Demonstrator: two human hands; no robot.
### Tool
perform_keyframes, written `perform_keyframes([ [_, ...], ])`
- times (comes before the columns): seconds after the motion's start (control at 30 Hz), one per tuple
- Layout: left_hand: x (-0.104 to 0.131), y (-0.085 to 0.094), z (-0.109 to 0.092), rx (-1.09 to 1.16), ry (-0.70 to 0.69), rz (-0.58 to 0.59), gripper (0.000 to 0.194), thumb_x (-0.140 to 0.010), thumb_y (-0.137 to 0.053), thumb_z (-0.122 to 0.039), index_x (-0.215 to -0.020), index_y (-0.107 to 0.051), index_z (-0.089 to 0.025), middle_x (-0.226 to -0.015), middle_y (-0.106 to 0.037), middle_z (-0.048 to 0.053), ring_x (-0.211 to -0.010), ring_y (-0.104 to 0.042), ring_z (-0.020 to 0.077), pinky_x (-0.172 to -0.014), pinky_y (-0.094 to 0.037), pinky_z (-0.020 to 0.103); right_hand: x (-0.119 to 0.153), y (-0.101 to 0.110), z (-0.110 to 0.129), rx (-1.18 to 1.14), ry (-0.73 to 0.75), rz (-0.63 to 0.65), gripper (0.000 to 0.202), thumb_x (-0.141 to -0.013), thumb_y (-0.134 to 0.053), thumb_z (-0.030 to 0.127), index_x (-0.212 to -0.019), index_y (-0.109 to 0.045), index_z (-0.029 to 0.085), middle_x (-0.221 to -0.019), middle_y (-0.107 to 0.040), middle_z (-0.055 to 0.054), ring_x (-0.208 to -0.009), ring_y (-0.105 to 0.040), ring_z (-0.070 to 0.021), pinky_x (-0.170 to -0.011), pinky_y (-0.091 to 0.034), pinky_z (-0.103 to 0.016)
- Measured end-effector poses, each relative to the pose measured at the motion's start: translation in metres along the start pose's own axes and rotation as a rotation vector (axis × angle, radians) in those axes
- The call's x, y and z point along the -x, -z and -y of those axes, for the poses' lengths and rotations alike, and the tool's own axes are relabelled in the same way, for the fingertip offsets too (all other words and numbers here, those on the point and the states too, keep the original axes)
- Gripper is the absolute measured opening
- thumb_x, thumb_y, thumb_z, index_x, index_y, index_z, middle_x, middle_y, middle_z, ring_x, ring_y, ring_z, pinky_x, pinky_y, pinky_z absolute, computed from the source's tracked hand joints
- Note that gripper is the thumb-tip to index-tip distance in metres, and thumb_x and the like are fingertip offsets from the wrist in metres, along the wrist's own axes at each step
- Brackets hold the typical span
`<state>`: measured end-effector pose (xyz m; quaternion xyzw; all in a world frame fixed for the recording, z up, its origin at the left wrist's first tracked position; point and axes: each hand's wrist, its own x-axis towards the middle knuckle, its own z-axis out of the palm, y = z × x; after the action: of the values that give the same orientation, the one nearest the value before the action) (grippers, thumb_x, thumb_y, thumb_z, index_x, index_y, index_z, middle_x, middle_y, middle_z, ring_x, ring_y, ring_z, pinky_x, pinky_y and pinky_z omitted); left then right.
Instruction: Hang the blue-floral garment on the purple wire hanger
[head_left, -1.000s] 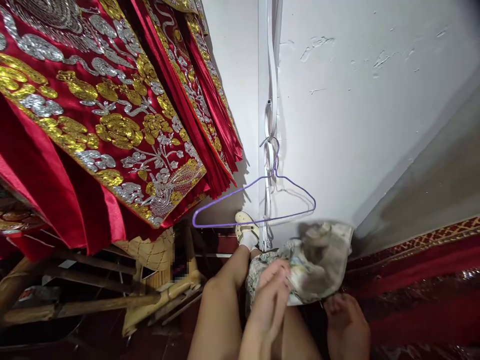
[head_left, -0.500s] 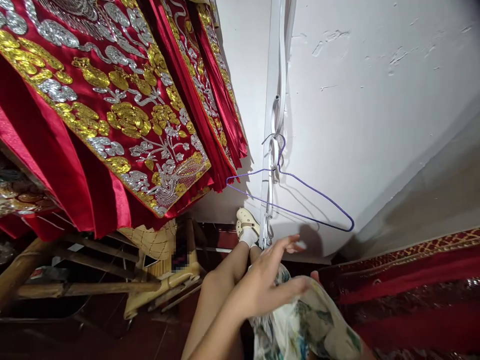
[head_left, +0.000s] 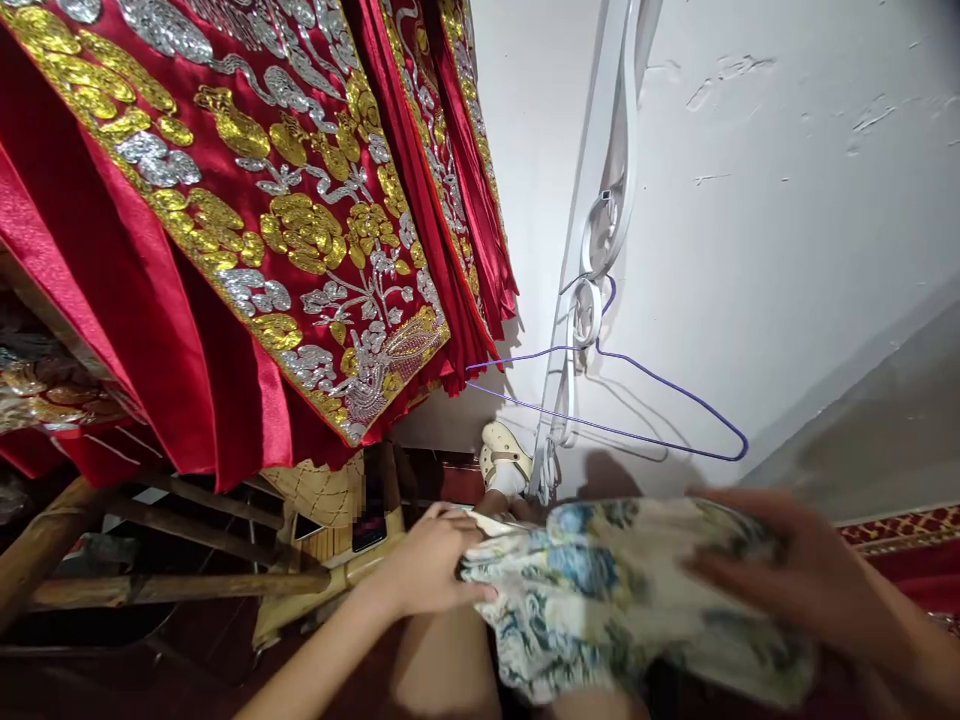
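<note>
A cream cloth with blue and green flowers [head_left: 577,570] lies across my lap, bunched at its left end. My left hand [head_left: 439,560] is closed on that gathered end, with the thumb on top. At the other end my right hand [head_left: 787,570] is over the cloth, smeared by motion, thumb and fingers on either side of a fold. Whether it grips is unclear. What kind of garment the cloth is does not show. Beyond it, a purple wire hanger [head_left: 660,375] hangs from a curled white metal stand [head_left: 585,315], touched by neither hand.
Red garments with gold and silver embroidery [head_left: 307,235] hang at the left. Below them stands a bamboo chair [head_left: 180,590] with a woven hat [head_left: 319,490] and a phone [head_left: 369,530]. A white wall [head_left: 750,250] is ahead, and red patterned fabric [head_left: 907,535] lies at the right.
My left hand has moved left and down and closed on the cloth's end. My right hand has come into view at the right. The cloth is spread wider, and the view has shifted slightly.
</note>
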<state>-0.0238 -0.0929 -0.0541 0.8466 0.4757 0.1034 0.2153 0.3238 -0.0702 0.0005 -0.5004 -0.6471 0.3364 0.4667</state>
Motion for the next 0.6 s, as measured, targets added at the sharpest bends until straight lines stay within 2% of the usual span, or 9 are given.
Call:
perform_keyframes([
  [0.07, 0.004, 0.023, 0.009, -0.047, 0.038, -0.089, 0.023, -0.081, -0.072, -0.044, -0.087, -0.072, -0.021, -0.117, -0.072, 0.012, -0.114, -0.062, 0.0325, -0.108, -0.034, 0.048, -0.036, 0.006, -0.006, 0.123, -0.008, -0.036, 0.017, -0.056, -0.076, 0.021, -0.073, -0.076, 0.027, -0.072, -0.072, -0.009, -0.064, -0.065, -0.0262, -0.053, -0.048, -0.034],
  [0.13, 0.005, 0.042, 0.014, -0.073, 0.042, -0.193, 0.014, -0.086, -0.064, -0.033, -0.086, -0.072, -0.021, -0.134, -0.064, 0.011, -0.126, -0.056, 0.0330, -0.113, -0.030, 0.050, -0.065, 0.000, -0.017, 0.139, -0.026, -0.058, 0.036, -0.060, -0.067, 0.020, -0.095, -0.076, 0.026, -0.086, -0.075, -0.009, -0.078, -0.068, -0.0275, -0.061, -0.050, -0.034],
  [0.2, 0.001, 0.056, 0.013, -0.060, 0.048, -0.287, 0.015, -0.086, -0.059, -0.024, -0.081, -0.072, -0.021, -0.138, -0.063, 0.011, -0.128, -0.055, 0.0331, -0.113, -0.033, 0.050, -0.087, -0.014, -0.029, 0.104, -0.021, -0.035, 0.055, -0.062, -0.061, 0.023, -0.117, -0.071, 0.025, -0.108, -0.073, -0.009, -0.096, -0.067, -0.0286, -0.072, -0.051, -0.034],
  [0.23, -0.003, 0.061, 0.012, -0.033, 0.056, -0.329, 0.017, -0.085, -0.056, -0.021, -0.079, -0.072, -0.020, -0.136, -0.063, 0.012, -0.127, -0.055, 0.0330, -0.111, -0.036, 0.049, -0.095, -0.023, -0.036, 0.068, -0.037, -0.002, 0.060, -0.063, -0.059, 0.024, -0.122, -0.068, 0.023, -0.115, -0.071, -0.010, -0.100, -0.065, -0.0282, -0.076, -0.050, -0.035],
  [0.27, -0.008, 0.066, 0.009, -0.002, 0.069, -0.366, 0.019, -0.085, -0.054, -0.020, -0.076, -0.071, -0.020, -0.134, -0.065, 0.012, -0.127, -0.056, 0.0328, -0.109, -0.039, 0.047, -0.102, -0.031, -0.041, 0.023, -0.064, 0.025, 0.059, -0.064, -0.058, 0.026, -0.122, -0.066, 0.020, -0.113, -0.070, -0.010, -0.097, -0.065, -0.0272, -0.076, -0.050, -0.034],
  [0.37, -0.021, 0.075, -0.002, 0.072, 0.127, -0.397, 0.028, -0.088, -0.046, -0.022, -0.066, -0.064, -0.019, -0.119, -0.071, 0.013, -0.113, -0.064, 0.0301, -0.100, -0.047, 0.042, -0.111, -0.048, -0.054, -0.013, -0.131, 0.143, 0.033, -0.070, -0.056, 0.031, -0.098, -0.068, 0.017, -0.085, -0.068, -0.005, -0.077, -0.060, -0.0214, -0.067, -0.046, -0.030],
  [0.47, -0.028, 0.078, -0.016, 0.090, 0.176, -0.346, 0.031, -0.092, -0.039, -0.024, -0.071, -0.061, -0.020, -0.096, -0.073, 0.010, -0.094, -0.068, 0.0270, -0.090, -0.052, 0.040, -0.105, -0.045, -0.060, 0.084, -0.107, 0.147, 0.010, -0.072, -0.051, 0.028, -0.068, -0.055, 0.020, -0.065, -0.055, 0.001, -0.064, -0.049, -0.0160, -0.057, -0.038, -0.027],
  [0.53, -0.027, 0.074, -0.024, 0.073, 0.187, -0.342, 0.031, -0.093, -0.039, -0.027, -0.073, -0.063, -0.020, -0.105, -0.073, 0.012, -0.105, -0.067, 0.0298, -0.096, -0.050, 0.043, -0.096, -0.034, -0.063, 0.136, -0.071, 0.078, 0.015, -0.074, -0.050, 0.029, -0.061, -0.045, 0.022, -0.059, -0.048, 0.003, -0.059, -0.043, -0.0146, -0.053, -0.033, -0.026],
  [0.6, -0.025, 0.067, -0.029, 0.046, 0.188, -0.356, 0.031, -0.091, -0.043, -0.028, -0.072, -0.066, -0.019, -0.126, -0.068, 0.015, -0.126, -0.058, 0.0332, -0.108, -0.042, 0.046, -0.086, -0.020, -0.063, 0.190, -0.046, 0.005, 0.023, -0.077, -0.051, 0.033, -0.059, -0.042, 0.022, -0.057, -0.044, 0.003, -0.058, -0.041, -0.0145, -0.052, -0.031, -0.027],
])
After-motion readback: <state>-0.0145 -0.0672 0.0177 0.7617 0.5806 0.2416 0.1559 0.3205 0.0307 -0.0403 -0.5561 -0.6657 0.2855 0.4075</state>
